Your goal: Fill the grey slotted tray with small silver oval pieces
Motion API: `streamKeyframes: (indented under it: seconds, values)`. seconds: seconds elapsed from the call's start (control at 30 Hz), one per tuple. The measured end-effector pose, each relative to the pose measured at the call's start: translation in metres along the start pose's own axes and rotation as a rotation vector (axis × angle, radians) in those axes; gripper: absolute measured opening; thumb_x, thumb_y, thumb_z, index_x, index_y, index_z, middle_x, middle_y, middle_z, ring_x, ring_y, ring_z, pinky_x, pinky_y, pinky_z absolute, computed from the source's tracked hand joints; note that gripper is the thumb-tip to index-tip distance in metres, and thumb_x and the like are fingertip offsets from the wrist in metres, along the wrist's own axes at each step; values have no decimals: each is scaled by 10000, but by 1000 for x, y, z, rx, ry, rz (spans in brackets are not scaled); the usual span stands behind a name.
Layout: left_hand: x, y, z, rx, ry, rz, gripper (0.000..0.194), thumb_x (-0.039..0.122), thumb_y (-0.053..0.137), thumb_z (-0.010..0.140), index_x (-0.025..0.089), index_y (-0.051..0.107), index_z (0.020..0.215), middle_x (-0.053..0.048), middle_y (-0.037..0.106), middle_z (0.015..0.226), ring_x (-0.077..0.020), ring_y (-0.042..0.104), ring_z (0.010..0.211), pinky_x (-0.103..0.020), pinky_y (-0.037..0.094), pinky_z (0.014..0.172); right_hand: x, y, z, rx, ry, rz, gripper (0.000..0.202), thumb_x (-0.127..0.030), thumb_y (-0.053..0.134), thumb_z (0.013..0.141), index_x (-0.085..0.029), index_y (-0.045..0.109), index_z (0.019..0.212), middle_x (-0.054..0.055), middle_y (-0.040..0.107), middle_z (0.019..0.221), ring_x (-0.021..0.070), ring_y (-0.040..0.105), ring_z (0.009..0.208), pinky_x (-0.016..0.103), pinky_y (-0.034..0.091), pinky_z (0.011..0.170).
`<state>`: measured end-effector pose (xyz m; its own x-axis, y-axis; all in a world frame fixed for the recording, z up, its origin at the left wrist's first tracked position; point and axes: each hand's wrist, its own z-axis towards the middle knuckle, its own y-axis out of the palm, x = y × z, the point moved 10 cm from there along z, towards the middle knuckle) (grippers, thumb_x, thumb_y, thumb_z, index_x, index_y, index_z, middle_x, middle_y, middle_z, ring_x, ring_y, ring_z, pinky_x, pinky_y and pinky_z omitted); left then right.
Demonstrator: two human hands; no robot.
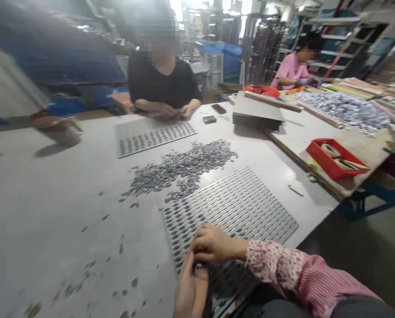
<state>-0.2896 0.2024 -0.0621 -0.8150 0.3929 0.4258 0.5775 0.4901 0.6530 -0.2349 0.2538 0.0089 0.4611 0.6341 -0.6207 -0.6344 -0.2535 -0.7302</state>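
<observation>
A slotted metal tray (250, 198) lies tilted across the table in front of me, its left rows filled with small dark oval pieces. Over its near left part my right hand (214, 243) is closed, fingertips bent down against my left hand (192, 285). That left hand is curled at the tray's near edge, and a small dark, shiny bit shows in its curl. What the fingers of either hand hold is too small or hidden to name. Beyond the tray spreads a loose pile of grey oval pieces (180, 168).
Across the table (51, 198) a person in black works by a second tray (154, 139). Stacked boards (257, 110), a red box (338, 159) of tools and a small pale tool (296, 191) are to the right. A cup (58, 130) stands left. Another person in pink sits farther back.
</observation>
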Motion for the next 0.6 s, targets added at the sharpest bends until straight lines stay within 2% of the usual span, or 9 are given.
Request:
streamKeyframes:
  seconds: [0.07, 0.17, 0.27, 0.4, 0.5, 0.6]
  values:
    - [6, -1, 0, 14, -29, 65, 324, 104, 463, 838, 181, 637, 1100, -70, 674, 1051, -180, 615, 989, -246, 536, 795, 4, 3, 5, 39, 41, 37, 150, -307, 581, 804, -207, 614, 911, 11, 608, 827, 142, 531, 823, 274, 407, 825]
    - [16, 0, -8, 98, -39, 107, 350, 43, 398, 843, 151, 647, 1064, -70, 695, 972, -158, 651, 892, -218, 555, 740, 20, -8, 10, 125, 209, 158, 126, -289, 552, 821, -200, 605, 893, -4, 624, 785, 112, 553, 720, 210, 437, 692]
    - [18, 5, -27, 213, -69, 87, 358, -13, 357, 838, 127, 645, 998, -63, 703, 869, -118, 669, 760, -163, 561, 634, 35, -28, 11, 174, 335, 242, 127, -257, 552, 815, -214, 627, 908, -4, 649, 810, 113, 576, 722, 207, 445, 665]
    - [7, 13, -51, 344, -163, 24, 275, 25, 362, 869, 103, 625, 880, -51, 670, 703, -72, 622, 526, -120, 523, 469, 61, -59, 14, 209, 431, 274, 130, -251, 573, 790, -229, 672, 871, 3, 675, 813, 141, 592, 788, 244, 454, 724]
    - [6, 20, -53, 324, -116, 16, 239, 31, 384, 866, 92, 615, 848, -84, 675, 766, -101, 650, 605, -162, 553, 527, 86, -68, 18, 231, 499, 283, 140, -236, 566, 781, -208, 687, 844, 12, 681, 776, 144, 595, 747, 247, 453, 694]
    - [2, 21, -46, 249, -76, 22, 205, 28, 423, 851, 88, 617, 880, -121, 678, 911, -118, 662, 697, -187, 565, 574, 104, -60, 22, 187, 562, 229, 130, -209, 569, 767, -172, 689, 800, 13, 676, 723, 129, 590, 674, 222, 432, 636]
